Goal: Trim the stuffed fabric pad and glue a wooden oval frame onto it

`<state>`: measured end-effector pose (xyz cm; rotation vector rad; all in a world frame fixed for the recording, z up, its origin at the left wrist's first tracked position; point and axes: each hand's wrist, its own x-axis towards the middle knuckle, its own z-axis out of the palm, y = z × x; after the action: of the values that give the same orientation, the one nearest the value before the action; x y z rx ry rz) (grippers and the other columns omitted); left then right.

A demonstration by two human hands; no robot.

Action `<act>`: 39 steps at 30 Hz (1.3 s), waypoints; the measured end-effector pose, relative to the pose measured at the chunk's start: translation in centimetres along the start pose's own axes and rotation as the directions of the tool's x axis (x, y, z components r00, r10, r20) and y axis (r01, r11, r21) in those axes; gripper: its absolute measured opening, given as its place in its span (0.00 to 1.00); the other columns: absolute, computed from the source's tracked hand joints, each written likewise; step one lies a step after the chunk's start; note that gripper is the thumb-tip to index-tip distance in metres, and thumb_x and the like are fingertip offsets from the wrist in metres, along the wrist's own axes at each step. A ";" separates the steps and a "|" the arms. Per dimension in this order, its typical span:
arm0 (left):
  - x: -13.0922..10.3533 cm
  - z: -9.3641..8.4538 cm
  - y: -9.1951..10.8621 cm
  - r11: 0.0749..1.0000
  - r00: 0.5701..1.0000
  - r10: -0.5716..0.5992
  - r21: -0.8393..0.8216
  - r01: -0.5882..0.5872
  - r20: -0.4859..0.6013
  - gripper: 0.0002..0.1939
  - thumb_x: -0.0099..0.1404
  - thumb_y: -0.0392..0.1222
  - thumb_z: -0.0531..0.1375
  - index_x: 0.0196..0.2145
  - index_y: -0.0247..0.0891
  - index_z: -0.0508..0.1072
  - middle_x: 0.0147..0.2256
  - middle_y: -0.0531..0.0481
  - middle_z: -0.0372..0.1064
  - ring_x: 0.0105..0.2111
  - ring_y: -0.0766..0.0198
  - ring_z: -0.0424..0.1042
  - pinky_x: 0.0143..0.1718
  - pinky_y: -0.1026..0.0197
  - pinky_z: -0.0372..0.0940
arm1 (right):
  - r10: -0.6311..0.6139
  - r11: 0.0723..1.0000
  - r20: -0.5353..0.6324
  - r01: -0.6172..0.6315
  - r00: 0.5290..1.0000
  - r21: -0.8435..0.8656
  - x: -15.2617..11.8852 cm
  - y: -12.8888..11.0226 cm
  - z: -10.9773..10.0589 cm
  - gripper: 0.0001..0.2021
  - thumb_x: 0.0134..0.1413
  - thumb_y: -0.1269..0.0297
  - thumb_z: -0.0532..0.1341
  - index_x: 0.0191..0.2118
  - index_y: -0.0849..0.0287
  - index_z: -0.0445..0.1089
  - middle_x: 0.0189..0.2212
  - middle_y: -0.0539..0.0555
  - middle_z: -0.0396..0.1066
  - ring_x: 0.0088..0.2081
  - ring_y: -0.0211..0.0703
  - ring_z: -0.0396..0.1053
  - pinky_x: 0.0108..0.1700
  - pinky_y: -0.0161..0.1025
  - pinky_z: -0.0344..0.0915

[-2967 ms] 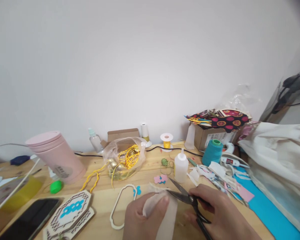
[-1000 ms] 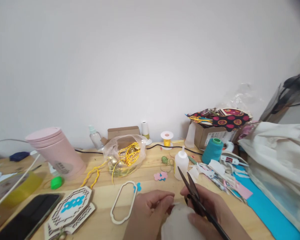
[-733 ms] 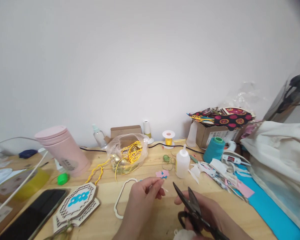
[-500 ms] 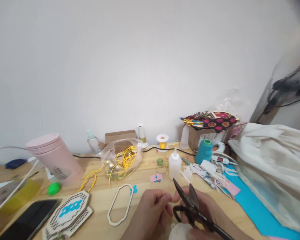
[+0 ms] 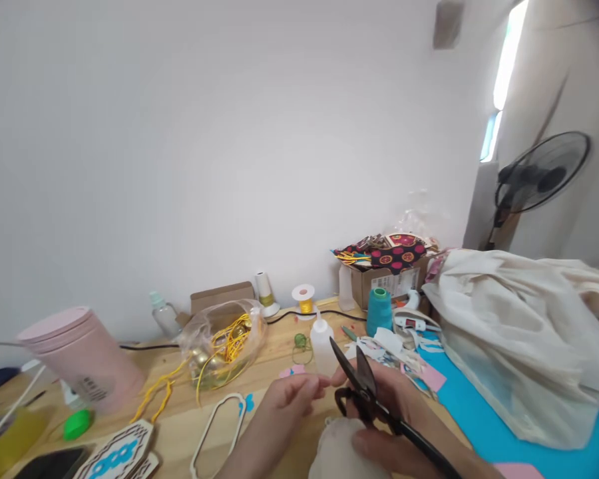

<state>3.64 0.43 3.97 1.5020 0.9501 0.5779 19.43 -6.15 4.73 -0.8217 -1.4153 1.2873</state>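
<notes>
My right hand (image 5: 399, 406) is closed around a pair of dark scissors (image 5: 367, 389), whose blades stand apart and point up and away. Under its thumb is a rounded whitish thing (image 5: 342, 452), cut off by the bottom edge; I cannot tell its kind. The fingers of my left hand (image 5: 292, 399) are pinched together, their tips meeting the right fingertips. Whatever they hold is too small or hidden. Left of this hand lies a pale oval frame (image 5: 204, 429) with a blue cutout (image 5: 249, 402) beside it. Just beyond my hands stands a white squeeze bottle (image 5: 322, 342).
At the left are a pink tumbler (image 5: 87, 362), a green cap (image 5: 77, 424), a phone (image 5: 54, 464) and stacked octagonal ornaments (image 5: 117, 452). A clear bag with yellow cord (image 5: 234, 339), a teal thread cone (image 5: 379, 316), paper scraps (image 5: 394, 352) and a white cloth bag (image 5: 509, 313) line the back and right.
The view has swung right and up, bringing more of the fan and a bright window strip into sight. My hands keep nearly the same pose; more of the whitish thing shows.
</notes>
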 end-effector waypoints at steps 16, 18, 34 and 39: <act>-2.2 -1.4 -2.6 0.946 0.975 0.203 0.239 -0.220 0.093 0.10 0.56 0.36 0.56 0.31 0.39 0.78 0.33 0.48 0.75 0.35 0.61 0.71 0.38 0.64 0.62 | 0.217 0.953 -0.065 -0.226 0.974 -0.202 0.3 4.4 1.3 0.21 0.38 0.67 0.60 0.44 0.57 0.61 0.22 0.47 0.60 0.25 0.36 0.59 0.27 0.32 0.56; -2.2 -1.5 -2.7 0.975 0.986 0.134 0.164 -0.149 0.100 0.09 0.56 0.38 0.57 0.29 0.38 0.78 0.28 0.49 0.75 0.30 0.62 0.71 0.31 0.65 0.63 | 0.252 0.949 -0.005 -0.248 0.968 -0.192 0.5 4.8 1.0 0.22 0.37 0.64 0.61 0.44 0.57 0.61 0.23 0.47 0.60 0.25 0.36 0.58 0.26 0.32 0.55; -2.6 0.6 -5.6 0.989 0.990 -0.037 -0.144 0.017 -0.137 0.18 0.50 0.54 0.60 0.21 0.33 0.77 0.17 0.48 0.71 0.20 0.64 0.65 0.21 0.65 0.58 | 0.305 0.952 0.145 -0.297 0.941 -0.072 -0.4 3.5 0.8 0.26 0.41 0.63 0.60 0.50 0.56 0.57 0.30 0.53 0.64 0.34 0.43 0.63 0.44 0.44 0.57; -1.9 -0.4 -6.1 0.849 0.985 -0.165 -0.515 0.119 -0.046 0.16 0.46 0.50 0.64 0.17 0.31 0.72 0.17 0.48 0.71 0.19 0.68 0.65 0.24 0.66 0.58 | 0.289 0.957 0.113 -0.283 0.950 -0.068 -0.6 4.4 0.9 0.28 0.40 0.65 0.60 0.51 0.53 0.55 0.30 0.51 0.64 0.34 0.42 0.63 0.41 0.41 0.59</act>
<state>0.89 -1.17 -1.60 0.9258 0.8790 0.7272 18.08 -6.15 0.40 -1.0267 -1.4682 1.5493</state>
